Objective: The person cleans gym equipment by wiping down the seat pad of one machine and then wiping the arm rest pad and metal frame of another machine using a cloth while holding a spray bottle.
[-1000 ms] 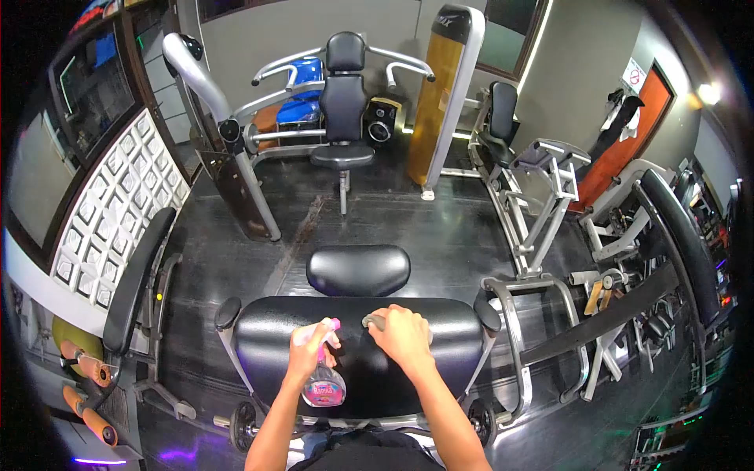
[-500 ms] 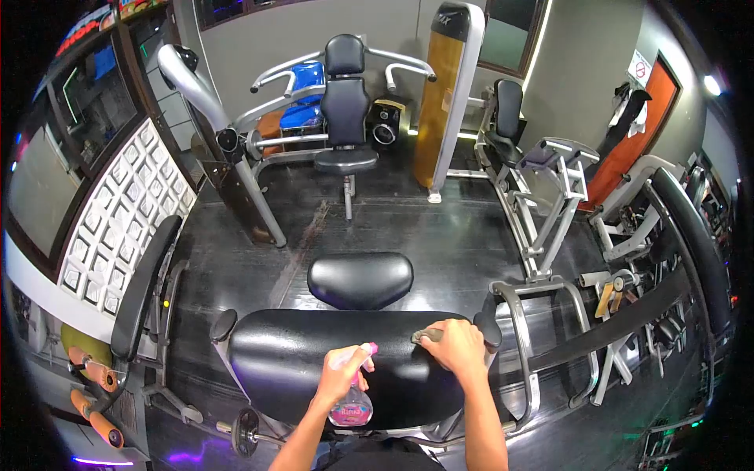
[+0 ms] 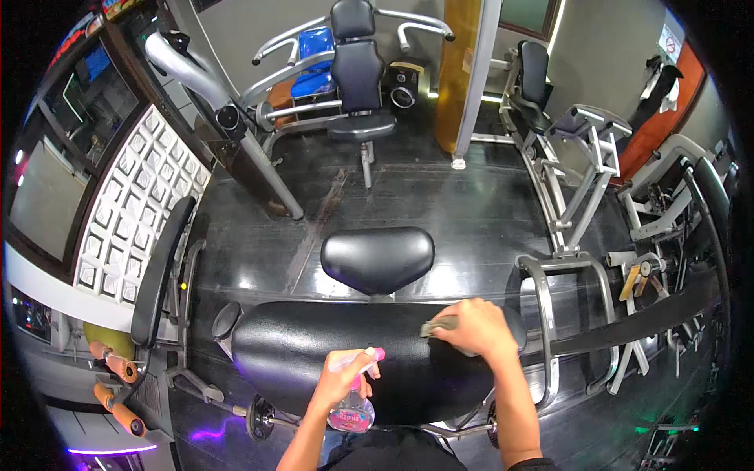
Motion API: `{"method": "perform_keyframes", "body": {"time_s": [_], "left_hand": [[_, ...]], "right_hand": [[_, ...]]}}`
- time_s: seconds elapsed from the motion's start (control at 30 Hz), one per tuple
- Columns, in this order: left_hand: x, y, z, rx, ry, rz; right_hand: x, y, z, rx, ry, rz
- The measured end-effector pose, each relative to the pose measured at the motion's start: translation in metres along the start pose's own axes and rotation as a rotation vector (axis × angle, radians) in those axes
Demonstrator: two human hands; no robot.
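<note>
Left fingers point(image 3: 358, 365) around a clear plastic bottle point(image 3: 351, 417), right fingers point(image 3: 450, 335) around crumpled cloth point(image 3: 437, 325) over glossy black padding point(image 3: 302, 339)

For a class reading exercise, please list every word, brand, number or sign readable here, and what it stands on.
"Rapika", slightly blurred: the label on the spray bottle in the left hand.
Red-ringed symbol: the wall sign at upper right; any words are too small to read.
No other text or numbers are clear enough to read.
</note>
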State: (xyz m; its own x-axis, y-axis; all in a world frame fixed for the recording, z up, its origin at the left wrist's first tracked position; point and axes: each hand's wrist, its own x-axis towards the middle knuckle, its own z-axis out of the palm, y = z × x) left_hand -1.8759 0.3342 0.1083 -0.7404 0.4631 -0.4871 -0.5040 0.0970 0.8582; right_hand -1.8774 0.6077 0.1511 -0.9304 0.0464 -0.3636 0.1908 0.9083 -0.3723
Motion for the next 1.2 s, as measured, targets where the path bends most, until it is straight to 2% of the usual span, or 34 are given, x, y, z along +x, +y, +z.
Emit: {"method": "perform_keyframes", "body": {"time_s": [0.1,0.23,0.3,0.4,0.57,0.63,0.73,0.9,0.97,1.07,1.2], "left_hand": [[-0.001,0.001,0.003,0.019,0.016,0.001],[-0.004,0.0,0.005,0.045,0.063,0.017],[-0.004,-0.003,0.004,0.014,0.069,0.007],[-0.005,0.0,0.005,-0.01,0.077,-0.007],[-0.005,0.008,0.007,0.036,0.097,-0.043],[-0.005,0.007,0.008,0.025,0.102,-0.042],[-0.006,0.006,0.007,-0.028,0.098,-0.072],[-0.007,0.007,0.008,-0.026,0.095,-0.056],[-0.008,0.007,0.007,-0.031,0.095,-0.052],[-0.007,0.008,0.008,-0.042,0.097,-0.048],[-0.006,0.006,0.008,-0.029,0.107,-0.037]], "right_hand": [[0.01,0.014,-0.008,0.035,0.005,0.006],[0.043,0.007,0.01,-0.017,-0.101,-0.093],[0.059,-0.012,0.019,-0.009,-0.13,-0.239],[0.079,-0.035,0.038,0.063,-0.043,-0.399],[0.082,-0.006,0.034,0.126,-0.126,-0.323],[0.073,0.014,0.018,0.092,-0.183,-0.235],[0.058,0.037,0.003,0.071,-0.147,-0.115],[0.075,0.02,0.019,-0.014,-0.136,-0.138],[0.091,0.001,0.025,-0.044,-0.155,-0.29],[0.11,-0.006,0.042,0.016,-0.127,-0.378],[0.109,0.009,0.032,0.006,-0.173,-0.34]]}}
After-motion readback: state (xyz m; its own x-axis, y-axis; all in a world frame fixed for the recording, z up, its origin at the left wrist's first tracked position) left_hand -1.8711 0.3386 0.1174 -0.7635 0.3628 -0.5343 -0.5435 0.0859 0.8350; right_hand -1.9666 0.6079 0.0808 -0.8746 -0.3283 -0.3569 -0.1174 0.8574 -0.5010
